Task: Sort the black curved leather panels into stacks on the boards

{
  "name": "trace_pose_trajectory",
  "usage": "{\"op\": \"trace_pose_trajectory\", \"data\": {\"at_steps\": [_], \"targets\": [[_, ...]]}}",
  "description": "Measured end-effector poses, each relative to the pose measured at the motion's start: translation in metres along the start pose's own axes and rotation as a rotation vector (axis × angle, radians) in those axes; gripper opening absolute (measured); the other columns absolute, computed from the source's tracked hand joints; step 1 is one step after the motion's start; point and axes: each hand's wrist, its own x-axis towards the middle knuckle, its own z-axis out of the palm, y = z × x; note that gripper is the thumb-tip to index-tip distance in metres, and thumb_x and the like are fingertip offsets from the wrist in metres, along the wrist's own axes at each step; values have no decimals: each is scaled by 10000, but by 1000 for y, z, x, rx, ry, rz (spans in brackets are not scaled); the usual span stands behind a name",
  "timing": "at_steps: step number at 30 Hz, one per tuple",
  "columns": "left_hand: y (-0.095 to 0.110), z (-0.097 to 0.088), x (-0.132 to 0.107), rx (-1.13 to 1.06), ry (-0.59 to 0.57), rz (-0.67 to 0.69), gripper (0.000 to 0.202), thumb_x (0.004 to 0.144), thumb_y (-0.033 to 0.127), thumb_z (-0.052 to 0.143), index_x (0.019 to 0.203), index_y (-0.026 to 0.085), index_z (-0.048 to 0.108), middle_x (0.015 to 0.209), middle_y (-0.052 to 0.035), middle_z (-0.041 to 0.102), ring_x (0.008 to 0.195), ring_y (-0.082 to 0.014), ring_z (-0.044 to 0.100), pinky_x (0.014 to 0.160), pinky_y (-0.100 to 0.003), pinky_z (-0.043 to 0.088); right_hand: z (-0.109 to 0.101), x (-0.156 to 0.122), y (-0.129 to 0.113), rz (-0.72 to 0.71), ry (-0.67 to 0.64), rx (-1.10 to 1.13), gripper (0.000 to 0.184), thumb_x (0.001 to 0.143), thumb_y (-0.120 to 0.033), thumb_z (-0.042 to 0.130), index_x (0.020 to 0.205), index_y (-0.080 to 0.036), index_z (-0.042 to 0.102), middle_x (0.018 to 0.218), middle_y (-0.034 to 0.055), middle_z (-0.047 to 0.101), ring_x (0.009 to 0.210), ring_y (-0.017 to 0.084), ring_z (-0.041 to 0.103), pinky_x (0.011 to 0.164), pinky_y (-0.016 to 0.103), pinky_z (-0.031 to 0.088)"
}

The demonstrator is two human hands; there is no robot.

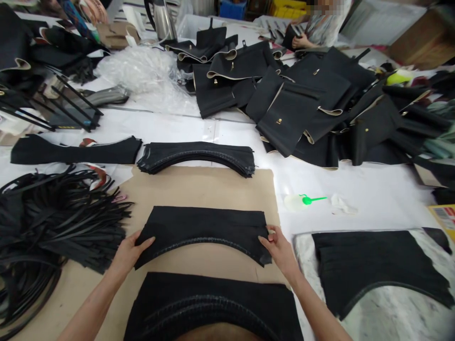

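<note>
A black curved fabric panel (pixel 204 232) lies on a brown cardboard sheet (pixel 199 189) in front of me. My left hand (pixel 130 248) pinches its left end, thumb on top. My right hand (pixel 279 246) grips its right end with fingers curled around the edge. A stack of similar curved black panels (pixel 197 156) lies at the cardboard's far edge. Another stack of black panels (pixel 213 308) sits closest to me, at the bottom of the view.
A heap of thin black strips (pixel 53 222) fills the left. A black panel (pixel 377 267) rests on a marble slab at right. A glue bottle with green nozzle (pixel 302 201) lies on the white table. Black bag pieces (pixel 313 104) pile up behind. Another person sits far back.
</note>
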Motion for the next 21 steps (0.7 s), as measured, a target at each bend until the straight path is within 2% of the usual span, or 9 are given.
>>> {"op": "trace_pose_trajectory", "data": {"at_steps": [5, 9, 14, 21], "targets": [[-4, -4, 8, 78, 30, -1, 493, 545, 544, 775, 876, 185, 709, 837, -44, 748, 917, -299, 671, 817, -338, 548, 2, -7, 2, -69, 42, -93, 462, 766, -407, 513, 1185, -229, 432, 649, -78, 417, 565, 147, 464, 605, 303, 369], [1, -5, 11, 121, 20, 54, 527, 551, 604, 726, 848, 169, 704, 863, -49, 748, 876, -299, 675, 835, -375, 541, -2, -8, 4, -65, 54, -29, 486, 761, -439, 509, 1194, -228, 441, 651, -72, 430, 566, 152, 471, 580, 296, 383], [6, -1, 11, 61, -31, 42, 529, 542, 606, 722, 821, 157, 702, 816, -64, 747, 790, -281, 678, 746, -374, 556, 1, -7, 13, -73, 40, -80, 484, 757, -452, 509, 1189, -243, 442, 678, -61, 455, 585, 159, 512, 596, 303, 407], [-4, 1, 12, 225, 117, 61, 434, 552, 578, 693, 723, 179, 668, 708, -37, 708, 758, -263, 653, 668, -328, 522, 11, -7, 18, -118, 103, -217, 453, 813, -449, 443, 1212, -234, 436, 721, -36, 504, 600, 168, 540, 628, 316, 424]]}}
